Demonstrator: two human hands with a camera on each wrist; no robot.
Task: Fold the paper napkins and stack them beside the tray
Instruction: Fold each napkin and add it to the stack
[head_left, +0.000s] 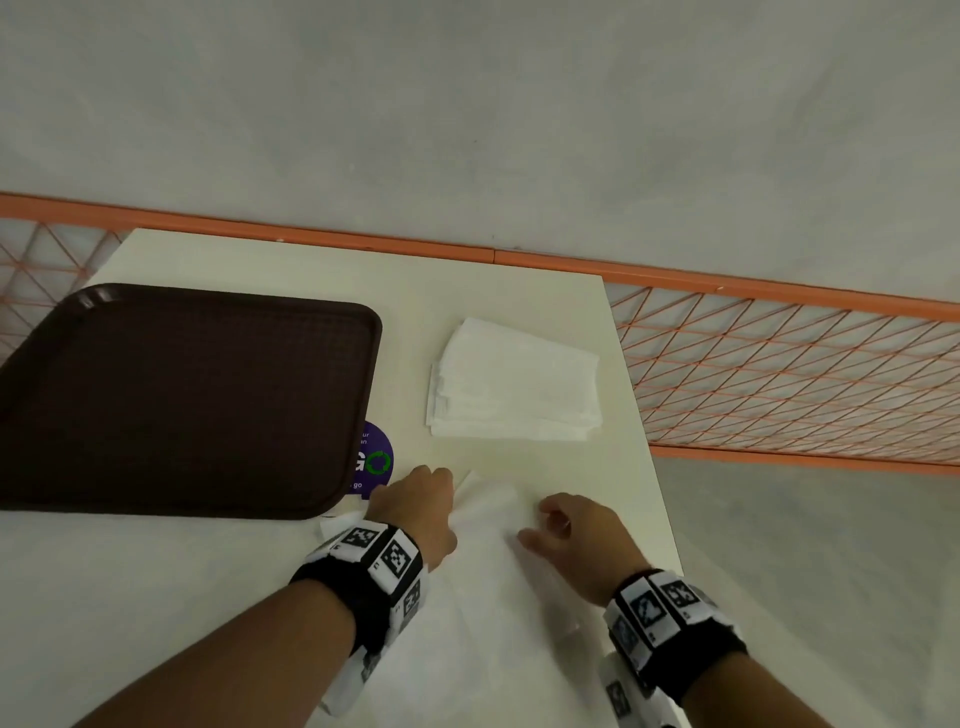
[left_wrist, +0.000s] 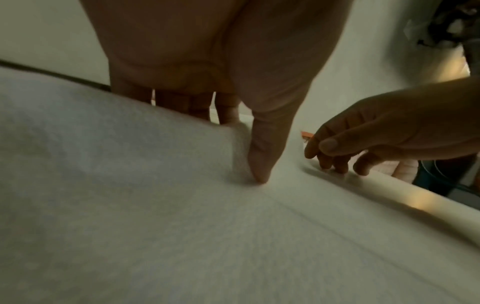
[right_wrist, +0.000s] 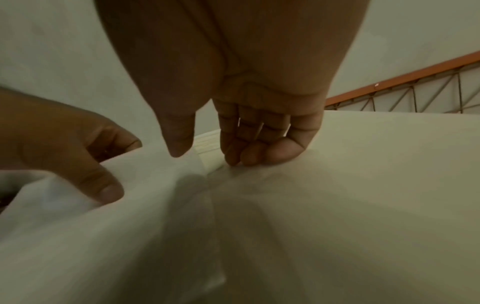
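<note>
An unfolded white napkin (head_left: 488, 577) lies on the near part of the table. My left hand (head_left: 421, 499) grips its far left edge and lifts it: the thumb (left_wrist: 262, 156) presses on top while the fingers sit behind the raised paper (left_wrist: 130, 185). My right hand (head_left: 566, 525) hovers just to the right, fingers loosely curled. Its fingertips (right_wrist: 233, 160) touch the napkin (right_wrist: 130, 226) and the thumb stands apart, pinching nothing. A stack of folded napkins (head_left: 514, 384) rests right of the brown tray (head_left: 176, 395).
The cream table (head_left: 363, 270) ends close to the right of the stack. An orange mesh railing (head_left: 779, 374) runs behind and to the right. A purple round sticker (head_left: 376, 460) peeks out by the tray's near right corner.
</note>
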